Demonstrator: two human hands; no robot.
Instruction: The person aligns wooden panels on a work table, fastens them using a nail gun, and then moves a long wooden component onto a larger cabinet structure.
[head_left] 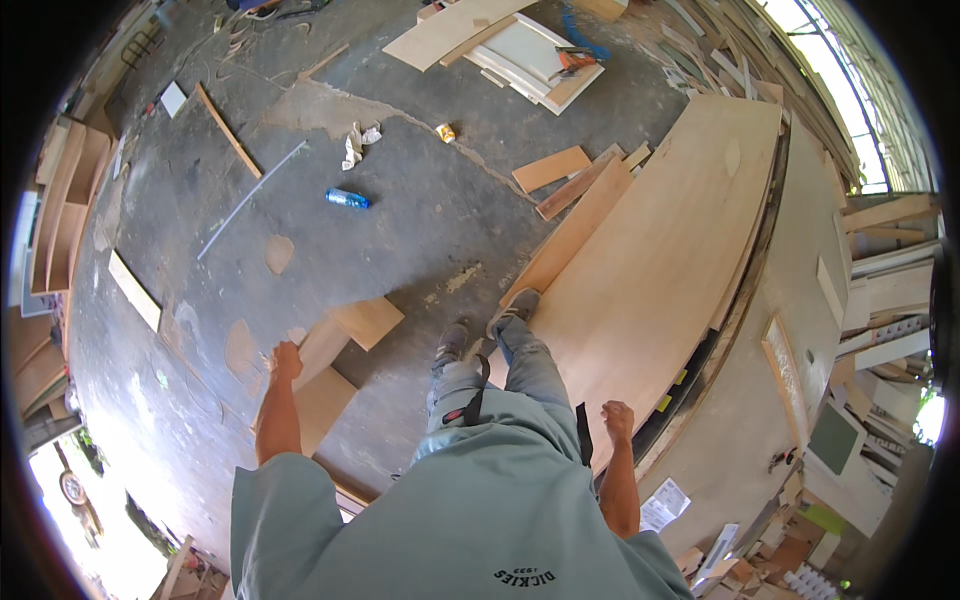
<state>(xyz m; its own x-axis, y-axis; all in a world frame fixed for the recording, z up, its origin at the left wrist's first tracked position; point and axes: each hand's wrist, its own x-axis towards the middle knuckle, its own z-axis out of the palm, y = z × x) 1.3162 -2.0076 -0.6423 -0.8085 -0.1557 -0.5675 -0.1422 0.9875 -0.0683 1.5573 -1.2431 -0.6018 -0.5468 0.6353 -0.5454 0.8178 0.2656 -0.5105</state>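
My left hand (286, 361) is out to the left with its fingers curled, against light wooden boards (368, 321) beside my feet. Whether it grips a board edge or only passes over it is not clear, since the fingers hide the contact. My right hand (618, 420) is closed in a loose fist at my right side, and nothing shows in it. Below and beside that hand lies a long, wide plywood sheet (655, 260), reaching away to the far right. One of my shoes (521, 303) is at the sheet's left edge.
Offcut planks (553, 169) lie by the sheet's far end. A blue bottle (347, 198), a crumpled cloth (354, 147) and a thin strip (252, 200) are on the concrete floor. A white panel (520, 60) lies farther off. Stacked wood scraps (880, 370) line the right side.
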